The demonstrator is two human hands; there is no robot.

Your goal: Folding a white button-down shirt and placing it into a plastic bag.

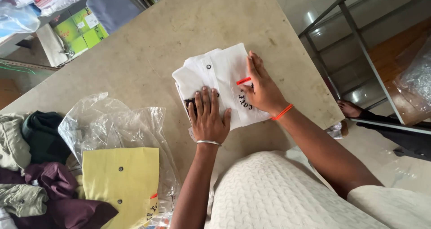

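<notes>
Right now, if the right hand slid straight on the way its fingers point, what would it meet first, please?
The right hand points up-left across the white folded garment. Past the garment's far edge, only bare table shows, so the way looks free.

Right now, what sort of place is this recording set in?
Probably a garment packing or finishing workroom. Both hands, left hand and right hand, press a folded white garment on a large worktable; a folded yellow garment lies on clear plastic bags, beside a heap of loose clothes.
</notes>
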